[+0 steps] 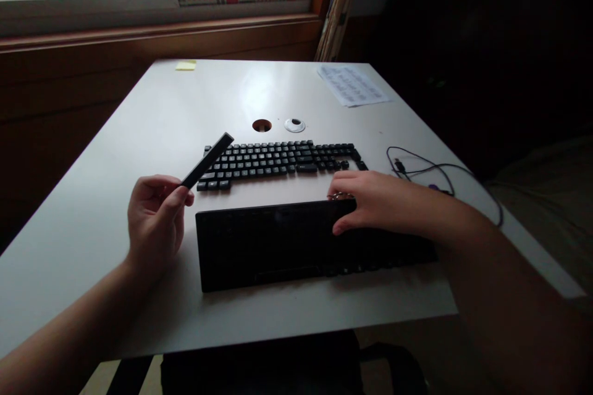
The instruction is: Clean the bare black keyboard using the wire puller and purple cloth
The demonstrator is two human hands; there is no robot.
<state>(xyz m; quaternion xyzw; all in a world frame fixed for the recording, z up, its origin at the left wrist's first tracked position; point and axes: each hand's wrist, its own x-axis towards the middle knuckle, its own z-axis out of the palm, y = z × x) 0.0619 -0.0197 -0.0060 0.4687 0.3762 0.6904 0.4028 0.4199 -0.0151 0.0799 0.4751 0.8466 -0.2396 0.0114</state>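
My left hand (pixel 157 210) pinches a long black spacebar keycap (pixel 207 160) by its lower end, raised at a slant over the table. My right hand (pixel 370 203) grips the far edge of a black keyboard (pixel 269 241), thumb on the near face and fingers behind. A small shiny metal wire piece (pixel 341 196) shows by those fingers; I cannot make out if it is held. The keyboard's right part is hidden under my hand and forearm. Behind it, loose black keycaps (pixel 264 159) lie in rows like a keyboard layout, with a gap in the nearest row.
A black cable (pixel 430 166) lies on the right of the white table (pixel 92 197). Farther back are a round hole (pixel 262 126), a white ring cover (pixel 295 125), printed paper (pixel 354 85) and a yellow note (pixel 186 65). A window stands behind the table.
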